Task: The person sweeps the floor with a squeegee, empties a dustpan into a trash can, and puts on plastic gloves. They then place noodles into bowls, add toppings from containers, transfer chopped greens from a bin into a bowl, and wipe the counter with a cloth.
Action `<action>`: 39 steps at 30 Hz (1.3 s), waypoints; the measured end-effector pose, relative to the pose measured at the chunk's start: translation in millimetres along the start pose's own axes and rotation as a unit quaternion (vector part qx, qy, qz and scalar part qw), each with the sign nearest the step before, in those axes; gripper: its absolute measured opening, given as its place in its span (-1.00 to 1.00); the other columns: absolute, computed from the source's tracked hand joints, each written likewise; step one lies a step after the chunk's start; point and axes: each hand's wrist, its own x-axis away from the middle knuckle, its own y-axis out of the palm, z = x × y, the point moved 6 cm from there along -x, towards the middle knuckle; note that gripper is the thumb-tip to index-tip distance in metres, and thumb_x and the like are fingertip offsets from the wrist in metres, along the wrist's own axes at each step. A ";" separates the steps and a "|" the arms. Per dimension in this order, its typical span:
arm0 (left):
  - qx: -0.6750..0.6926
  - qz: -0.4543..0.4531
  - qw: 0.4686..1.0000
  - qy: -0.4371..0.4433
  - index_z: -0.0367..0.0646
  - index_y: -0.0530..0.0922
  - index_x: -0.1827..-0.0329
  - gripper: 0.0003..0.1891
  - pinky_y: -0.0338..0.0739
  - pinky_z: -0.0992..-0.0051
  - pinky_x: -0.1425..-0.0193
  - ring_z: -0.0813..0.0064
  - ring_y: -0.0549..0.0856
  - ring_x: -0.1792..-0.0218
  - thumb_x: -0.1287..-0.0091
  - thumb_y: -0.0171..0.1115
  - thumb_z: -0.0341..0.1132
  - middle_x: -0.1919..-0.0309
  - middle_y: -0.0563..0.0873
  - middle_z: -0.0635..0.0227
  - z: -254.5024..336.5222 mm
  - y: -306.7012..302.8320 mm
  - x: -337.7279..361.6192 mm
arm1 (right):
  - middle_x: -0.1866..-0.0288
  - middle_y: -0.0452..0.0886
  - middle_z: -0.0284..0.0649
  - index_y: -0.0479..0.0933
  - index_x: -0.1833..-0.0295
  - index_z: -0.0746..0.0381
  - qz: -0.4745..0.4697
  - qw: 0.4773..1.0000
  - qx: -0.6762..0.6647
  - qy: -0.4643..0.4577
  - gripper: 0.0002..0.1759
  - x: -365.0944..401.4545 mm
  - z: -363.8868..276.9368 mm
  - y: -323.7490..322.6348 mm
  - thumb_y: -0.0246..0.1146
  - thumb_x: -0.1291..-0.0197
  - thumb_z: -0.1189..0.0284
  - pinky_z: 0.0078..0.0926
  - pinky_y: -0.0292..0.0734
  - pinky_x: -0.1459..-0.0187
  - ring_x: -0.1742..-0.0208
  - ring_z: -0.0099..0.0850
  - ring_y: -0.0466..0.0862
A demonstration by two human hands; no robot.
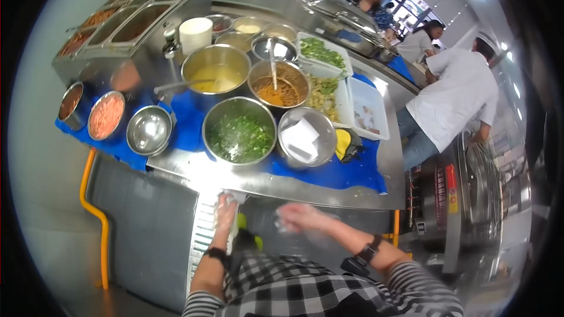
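My left hand [224,212], in a clear plastic glove, is just in front of the steel counter's front edge. Its fingers look stretched out, though glare blurs the tips. To its right, my right hand [302,218] has its fingers curled in; loose clear plastic shows around it, and what they hold, if anything, cannot be made out. Beyond the hands stand a steel pot of chopped green herbs [242,132] and a round container with white sheets [306,137] in it.
On the blue-covered counter [282,182] are a pot of yellow liquid [215,70], a pot of brown filling [278,84], an upturned-looking steel bowl [149,130], a pink-filled container [107,116] and white trays [367,108]. A person in white [455,94] works at the right beside a stove.
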 end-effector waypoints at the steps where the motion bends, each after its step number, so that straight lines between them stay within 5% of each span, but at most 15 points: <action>1: -0.039 0.009 0.998 0.056 -0.18 0.42 0.17 -0.72 0.36 0.40 0.07 0.39 0.47 0.25 -0.15 0.14 -0.21 0.33 0.49 0.25 -4.5 -10.7 10.2 | 0.22 0.54 -0.30 0.38 -0.10 0.17 0.029 0.999 -0.031 -0.023 -0.55 -4.3 -23.2 1.1 0.16 -0.18 0.16 -0.55 0.49 0.32 0.26 -0.50 0.56; 6: -0.096 -0.024 0.982 -0.160 -0.28 0.52 0.16 -0.55 0.38 0.40 -0.02 0.34 0.54 0.15 -0.12 0.22 -0.03 0.25 0.61 0.16 -105.6 -106.8 104.3 | 0.24 0.54 -0.20 0.36 -0.08 0.20 0.108 0.958 -0.255 -0.074 -0.43 -52.5 -103.9 11.6 0.18 -0.11 0.01 -0.44 0.49 0.37 0.28 -0.32 0.58; 10: -0.250 0.129 0.948 -0.152 -0.24 0.42 0.52 -0.74 0.35 0.33 0.38 0.35 0.45 0.53 -0.01 0.26 -0.24 0.60 0.47 0.22 -131.8 -221.6 202.5 | 0.01 0.47 0.01 0.29 -0.06 0.37 0.046 0.882 -0.453 -0.118 -0.60 -131.5 -103.0 0.3 0.10 -0.23 0.32 -0.26 0.58 0.29 0.17 -0.18 0.58; 13: -0.310 0.299 0.896 -0.110 -0.29 0.45 0.47 -0.83 0.41 0.36 0.37 0.32 0.54 0.46 -0.03 0.20 -0.36 0.55 0.53 0.15 -155.6 -317.9 253.2 | 0.21 0.48 -0.02 0.30 0.05 0.34 0.170 0.951 -0.244 -0.082 -0.75 -106.0 -120.1 -0.8 0.05 -0.16 0.49 -0.42 0.40 0.60 0.41 -0.28 0.58; 14: -0.300 0.411 0.860 -0.032 -0.31 0.47 0.43 -0.84 0.45 0.37 0.35 0.29 0.59 0.42 -0.04 0.19 -0.37 0.51 0.56 0.12 -174.8 -344.2 272.9 | 0.34 0.48 -0.09 0.32 0.11 0.33 0.217 0.935 -0.263 -0.093 -0.81 -95.7 -119.9 3.2 0.03 -0.17 0.48 -0.42 0.34 0.65 0.48 -0.30 0.55; 16: -0.536 0.564 0.601 -0.184 -0.32 0.52 0.31 -0.79 0.54 0.37 0.27 0.19 0.65 0.34 -0.07 0.19 -0.34 0.41 0.62 0.04 -135.0 -381.7 291.0 | 0.53 0.46 -0.18 0.42 0.28 0.36 0.232 0.947 -0.161 -0.152 -0.85 -73.5 -116.4 5.6 0.06 -0.14 0.46 -0.45 0.33 0.64 0.57 -0.38 0.47; 17: -0.232 0.473 0.710 -0.467 -0.32 0.53 0.12 -0.59 0.53 0.32 0.12 0.15 0.63 0.25 -0.07 0.29 -0.18 0.33 0.63 0.05 -134.3 -391.7 287.8 | 0.57 0.45 -0.23 0.47 0.31 0.36 0.257 0.955 -0.094 -0.115 -0.81 -51.5 -119.3 18.3 0.09 -0.12 0.42 -0.48 0.34 0.62 0.60 -0.44 0.45; 20: -0.140 0.355 0.901 -0.207 -0.23 0.51 0.06 -0.59 0.51 0.42 0.08 0.34 0.63 0.20 -0.09 0.30 -0.18 0.21 0.63 0.22 -166.6 -376.4 217.0 | 0.54 0.48 -0.23 0.45 0.25 0.39 0.259 0.957 0.116 -0.054 -0.70 -30.4 -94.8 41.9 0.12 -0.09 0.32 -0.52 0.36 0.60 0.61 -0.49 0.44; 22: 0.115 0.181 0.926 -0.312 -0.21 0.45 0.04 -0.69 0.54 0.49 0.16 0.45 0.62 0.19 -0.18 0.23 -0.31 0.15 0.57 0.25 -152.6 -322.1 178.9 | 0.44 0.54 -0.16 0.31 0.04 0.37 0.209 0.969 0.120 -0.056 -0.49 -17.2 -90.2 92.0 0.22 0.00 0.24 -0.53 0.40 0.60 0.61 -0.46 0.48; 26: 0.373 -0.083 0.908 -0.169 -0.22 0.28 -0.10 -0.48 0.61 0.53 0.34 0.44 0.60 0.27 -0.15 0.25 -0.21 0.20 0.53 0.27 -91.3 -275.4 131.2 | 0.58 0.52 -0.24 0.53 0.32 0.36 0.130 0.978 0.132 0.095 -0.77 -72.4 -45.5 186.6 0.18 -0.08 0.37 -0.55 0.36 0.61 0.64 -0.48 0.47; 30: 0.181 -0.080 0.962 -0.188 -0.22 0.40 -0.01 -0.58 0.56 0.52 0.28 0.42 0.62 0.28 -0.07 0.20 -0.29 0.26 0.58 0.25 -152.7 -280.0 91.4 | 0.53 0.56 -0.20 0.53 0.29 0.36 0.110 0.977 0.137 0.121 -0.75 -159.8 -23.4 280.1 0.15 -0.11 0.36 -0.53 0.40 0.59 0.61 -0.48 0.50; 34: 0.312 0.164 0.895 -0.272 -0.19 0.51 0.24 -0.83 0.47 0.62 0.49 0.60 0.55 0.53 -0.09 0.15 -0.40 0.55 0.55 0.38 -221.2 -349.6 45.5 | 0.33 0.59 -0.10 0.42 -0.03 0.39 -0.041 0.974 0.099 0.201 -0.44 -263.9 -5.1 346.1 0.20 -0.11 0.12 -0.47 0.53 0.29 0.35 -0.39 0.61; 36: 0.347 0.188 0.864 -0.313 -0.20 0.51 0.24 -0.82 0.44 0.65 0.51 0.63 0.54 0.51 -0.07 0.18 -0.43 0.49 0.57 0.38 -283.1 -366.9 20.3 | 0.10 0.53 -0.04 0.32 -0.16 0.37 -0.001 0.984 0.177 -0.005 -0.36 -332.7 -16.4 341.0 0.21 -0.10 0.13 -0.44 0.50 0.28 0.19 -0.39 0.57; 37: 0.370 0.234 0.854 -0.281 -0.21 0.51 0.25 -0.81 0.42 0.65 0.50 0.63 0.53 0.51 -0.04 0.21 -0.44 0.47 0.57 0.38 -301.7 -361.7 15.0 | -0.01 0.47 0.02 0.26 -0.20 0.37 0.087 0.876 0.396 -0.259 -0.35 -359.0 -16.8 295.9 0.17 -0.14 0.13 -0.30 0.44 0.09 0.01 -0.26 0.50; 39: 0.348 0.225 0.866 -0.279 -0.21 0.50 0.28 -0.80 0.41 0.63 0.49 0.64 0.51 0.51 -0.02 0.25 -0.45 0.48 0.56 0.39 -308.2 -381.6 -15.3 | -0.03 0.45 0.06 0.28 -0.17 0.38 0.292 0.716 0.551 -0.315 -0.38 -386.0 -74.3 286.9 0.16 -0.13 0.16 -0.19 0.34 -0.04 -0.03 -0.09 0.46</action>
